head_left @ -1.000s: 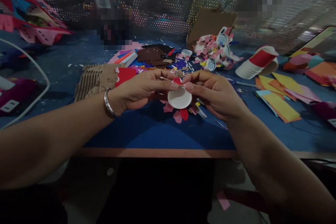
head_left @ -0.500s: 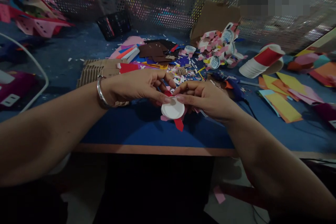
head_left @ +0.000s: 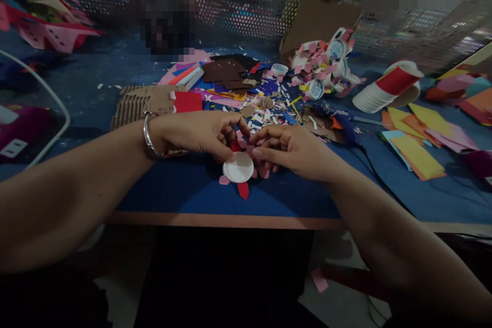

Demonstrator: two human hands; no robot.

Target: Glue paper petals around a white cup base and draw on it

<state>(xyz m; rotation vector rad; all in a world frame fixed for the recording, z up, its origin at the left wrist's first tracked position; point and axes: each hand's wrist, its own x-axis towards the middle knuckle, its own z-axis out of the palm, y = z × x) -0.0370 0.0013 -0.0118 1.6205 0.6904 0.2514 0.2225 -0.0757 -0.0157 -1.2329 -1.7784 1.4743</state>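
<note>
A small white paper cup (head_left: 238, 168) with red and pink paper petals round its rim rests low over the blue table (head_left: 184, 195), its open mouth toward me. My left hand (head_left: 200, 132), with a silver bangle on the wrist, pinches the cup's top edge at a red petal. My right hand (head_left: 292, 149) is curled beside the cup, with its fingertips pressed on the pink petals at the cup's right side. A red petal (head_left: 243, 189) sticks out below the cup.
Paper scraps (head_left: 265, 107) litter the table behind my hands. Corrugated cardboard (head_left: 134, 105) lies at the left, decorated cups (head_left: 326, 66) at the back, a stack of white cups (head_left: 380, 91) and coloured sheets (head_left: 418, 148) at the right. A glue gun (head_left: 342, 123) lies nearby. The table edge (head_left: 230, 220) is close.
Both hands have lowered the cup from the air toward the table and a little left. The right hand's fingers have shifted from the cup's top to its right side.
</note>
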